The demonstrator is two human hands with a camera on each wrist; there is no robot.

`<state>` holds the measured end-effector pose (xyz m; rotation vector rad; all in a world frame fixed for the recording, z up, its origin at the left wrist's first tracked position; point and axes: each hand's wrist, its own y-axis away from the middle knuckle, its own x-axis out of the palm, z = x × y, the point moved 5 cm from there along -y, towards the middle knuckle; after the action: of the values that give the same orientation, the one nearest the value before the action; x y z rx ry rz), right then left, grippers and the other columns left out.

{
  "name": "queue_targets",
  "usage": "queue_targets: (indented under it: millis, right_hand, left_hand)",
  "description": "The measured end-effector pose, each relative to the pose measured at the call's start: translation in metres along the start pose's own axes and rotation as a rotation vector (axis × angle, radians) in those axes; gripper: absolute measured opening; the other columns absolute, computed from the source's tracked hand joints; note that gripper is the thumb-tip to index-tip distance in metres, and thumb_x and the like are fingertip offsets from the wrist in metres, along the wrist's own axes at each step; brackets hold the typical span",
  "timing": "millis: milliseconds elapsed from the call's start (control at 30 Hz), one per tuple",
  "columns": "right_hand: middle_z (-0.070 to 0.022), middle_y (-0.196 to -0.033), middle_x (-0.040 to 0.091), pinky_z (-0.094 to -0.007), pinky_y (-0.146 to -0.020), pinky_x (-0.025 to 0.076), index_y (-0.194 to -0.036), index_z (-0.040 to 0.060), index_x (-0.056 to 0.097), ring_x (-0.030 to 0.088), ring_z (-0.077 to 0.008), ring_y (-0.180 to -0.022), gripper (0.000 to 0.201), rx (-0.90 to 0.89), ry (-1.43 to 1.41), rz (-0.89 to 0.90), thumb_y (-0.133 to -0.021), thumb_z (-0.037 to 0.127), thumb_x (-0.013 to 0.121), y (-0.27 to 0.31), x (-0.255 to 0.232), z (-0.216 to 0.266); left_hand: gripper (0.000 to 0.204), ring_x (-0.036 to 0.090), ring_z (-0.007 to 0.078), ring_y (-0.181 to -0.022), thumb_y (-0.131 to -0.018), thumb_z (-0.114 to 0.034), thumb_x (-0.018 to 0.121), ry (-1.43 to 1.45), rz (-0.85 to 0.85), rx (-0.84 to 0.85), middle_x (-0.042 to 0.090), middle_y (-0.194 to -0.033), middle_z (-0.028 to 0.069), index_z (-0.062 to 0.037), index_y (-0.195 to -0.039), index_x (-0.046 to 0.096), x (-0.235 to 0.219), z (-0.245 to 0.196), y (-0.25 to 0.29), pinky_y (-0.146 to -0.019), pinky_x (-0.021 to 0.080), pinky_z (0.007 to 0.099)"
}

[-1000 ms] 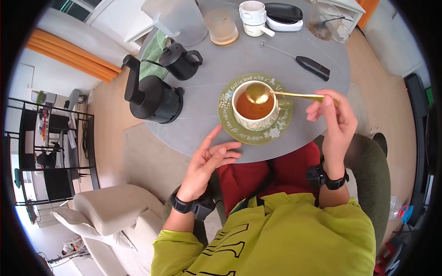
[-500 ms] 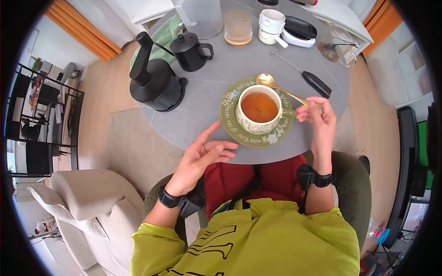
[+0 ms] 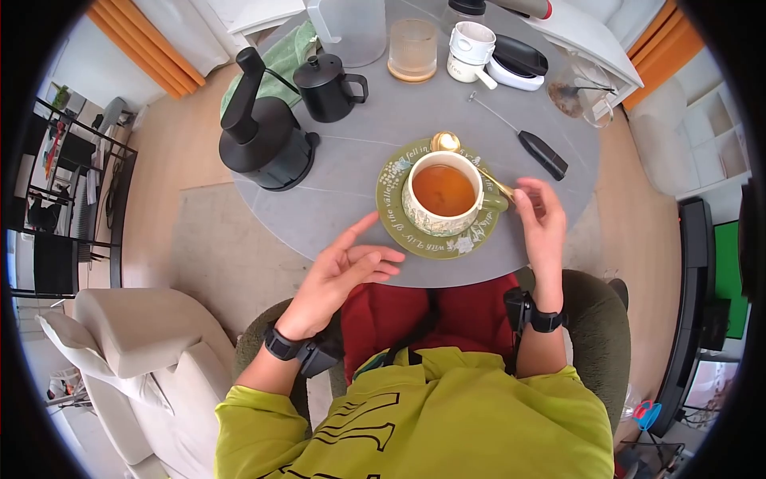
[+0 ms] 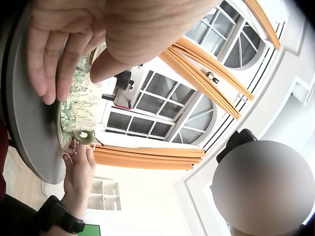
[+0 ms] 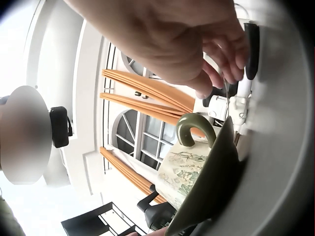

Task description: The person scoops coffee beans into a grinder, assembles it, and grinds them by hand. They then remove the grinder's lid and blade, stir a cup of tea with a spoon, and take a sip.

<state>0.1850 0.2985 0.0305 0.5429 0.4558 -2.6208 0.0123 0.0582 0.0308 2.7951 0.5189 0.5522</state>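
A patterned cup of amber liquid, with a green handle, stands on a green lettered saucer. Behind the cup, a gold spoon lies with its bowl on the saucer's far rim. Its handle runs right, to the fingertips of my right hand, which pinches the end. In the right wrist view, the thin handle meets the fingers just above the saucer edge. My left hand is spread at the table's near edge, its index fingertip right at the saucer's left rim, holding nothing.
On the grey table, a black hand-crank grinder and black pitcher stand left. A clear tumbler, white stacked cups and a glass jug are at the back. A black milk frother lies right.
My right hand has lowered the spoon from over the cup onto the saucer's far side and shifted toward my body. The left hand stays beside the saucer. The head view has shifted.
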Motion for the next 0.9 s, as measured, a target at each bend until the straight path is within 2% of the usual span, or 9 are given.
queue_targets:
  millis: [33,133,167,233,300,367,533,700,900]
  right_hand:
    - [0.0011,-0.071,0.059,-0.0216,-0.061,0.042,-0.106,0.0041,0.066,0.051,-0.0063,-0.064,0.014,-0.152,0.142,-0.128,-0.095,0.013,0.063,0.002,-0.007,0.011]
    - [0.0015,-0.068,0.056,-0.0219,-0.056,0.041,-0.108,0.0048,0.066,0.048,-0.0059,-0.059,0.016,-0.309,0.131,-0.189,-0.096,0.014,0.064,0.005,-0.019,0.029]
    - [0.0015,-0.068,0.056,-0.0219,-0.056,0.041,-0.108,0.0048,0.066,0.048,-0.0059,-0.059,0.016,-0.310,0.133,-0.185,-0.096,0.014,0.064,0.009,-0.022,0.036]
    - [0.0009,-0.067,0.055,-0.0216,-0.051,0.039,-0.109,0.0043,0.065,0.046,-0.0056,-0.054,0.017,0.057,-0.110,0.089,-0.096,0.014,0.063,0.015,-0.010,0.032]
    - [-0.0001,-0.066,0.055,-0.0215,-0.046,0.036,-0.111,0.0032,0.065,0.045,-0.0050,-0.050,0.019,0.088,-0.082,0.140,-0.097,0.015,0.062,0.019,-0.001,0.037]
    - [-0.0001,-0.063,0.056,-0.0224,-0.044,0.035,-0.114,0.0022,0.064,0.045,-0.0049,-0.047,0.022,0.177,-0.091,0.282,-0.097,0.016,0.062,0.022,0.011,0.030]
    - [0.0007,-0.059,0.053,-0.0233,-0.042,0.033,-0.111,0.0020,0.063,0.043,-0.0044,-0.045,0.022,0.194,-0.177,0.326,-0.098,0.019,0.061,0.018,0.016,0.021]
    - [0.0024,-0.055,0.050,-0.0235,-0.043,0.030,-0.099,0.0030,0.064,0.040,-0.0038,-0.045,0.023,0.189,-0.099,0.470,-0.099,0.026,0.059,0.006,0.019,0.028]
    - [0.0023,-0.057,0.048,-0.0246,-0.045,0.031,-0.093,0.0039,0.063,0.040,-0.0044,-0.048,0.026,0.224,-0.055,0.502,-0.100,0.028,0.057,0.004,0.022,0.033]
  left_hand:
    - [0.058,0.064,0.0224,-0.107,-0.102,-0.012,0.049,0.001,-0.005,-0.006,0.063,-0.121,0.0185,-0.0047,-0.154,0.024,0.000,0.000,0.000,-0.096,0.051,0.0342]
    - [0.058,0.064,0.0220,-0.107,-0.102,-0.013,0.050,0.009,-0.003,-0.005,0.063,-0.121,0.0183,-0.0047,-0.154,0.024,0.000,0.001,0.000,-0.096,0.051,0.0339]
    - [0.058,0.064,0.0220,-0.107,-0.102,-0.013,0.050,0.013,-0.004,-0.005,0.063,-0.121,0.0183,-0.0047,-0.154,0.024,0.000,0.001,0.000,-0.096,0.051,0.0339]
    - [0.057,0.064,0.0218,-0.106,-0.102,-0.013,0.049,0.004,0.006,0.005,0.064,-0.120,0.0181,-0.0046,-0.154,0.025,0.000,0.001,0.000,-0.096,0.051,0.0338]
    - [0.057,0.064,0.0217,-0.106,-0.102,-0.013,0.049,0.009,0.007,0.012,0.064,-0.120,0.0180,-0.0046,-0.154,0.025,0.000,0.001,0.000,-0.096,0.051,0.0337]
    - [0.057,0.064,0.0216,-0.106,-0.103,-0.013,0.049,0.010,0.004,0.018,0.064,-0.120,0.0180,-0.0046,-0.154,0.025,0.000,0.000,0.001,-0.096,0.050,0.0336]
    - [0.056,0.064,0.0213,-0.106,-0.103,-0.012,0.049,0.001,-0.005,0.023,0.064,-0.119,0.0179,-0.0041,-0.153,0.025,0.001,-0.002,0.002,-0.095,0.050,0.0332]
    - [0.055,0.064,0.0210,-0.106,-0.103,-0.011,0.048,-0.003,0.002,0.027,0.064,-0.119,0.0177,-0.0034,-0.153,0.026,0.001,-0.003,0.002,-0.095,0.050,0.0328]
    - [0.053,0.064,0.0207,-0.105,-0.103,-0.011,0.048,-0.025,-0.006,0.027,0.064,-0.118,0.0170,-0.0019,-0.152,0.029,0.001,-0.006,0.003,-0.095,0.050,0.0327]
